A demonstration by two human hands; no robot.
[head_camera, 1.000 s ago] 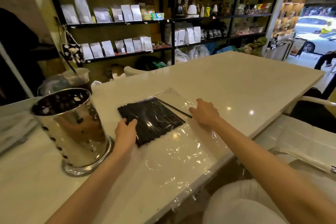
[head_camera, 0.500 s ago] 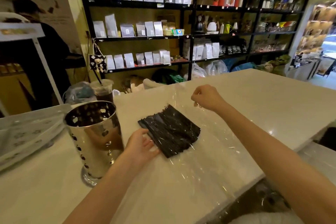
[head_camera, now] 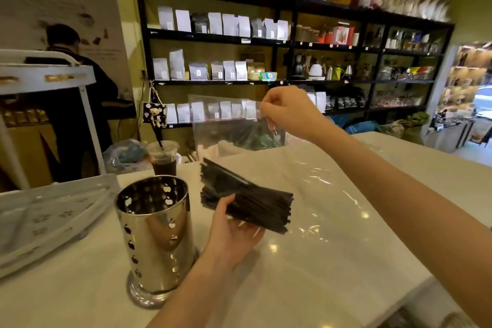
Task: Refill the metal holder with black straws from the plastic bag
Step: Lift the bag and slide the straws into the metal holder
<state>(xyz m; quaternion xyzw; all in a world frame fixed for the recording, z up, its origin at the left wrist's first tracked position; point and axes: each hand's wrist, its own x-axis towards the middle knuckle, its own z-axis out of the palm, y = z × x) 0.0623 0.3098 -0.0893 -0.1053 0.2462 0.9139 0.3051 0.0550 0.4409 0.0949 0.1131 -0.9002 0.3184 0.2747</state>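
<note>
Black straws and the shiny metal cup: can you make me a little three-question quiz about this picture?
1. True or false: the left hand holds the bundle of black plastic straws.
2. What does the right hand pinch and lift?
A. the clear plastic bag
B. the iced drink cup
C. a shelf pouch
3. Fill in: the shiny perforated metal holder stands on the white ____, with no straws showing in it.

Key: 1 true; 2 A; 3 counter.
</note>
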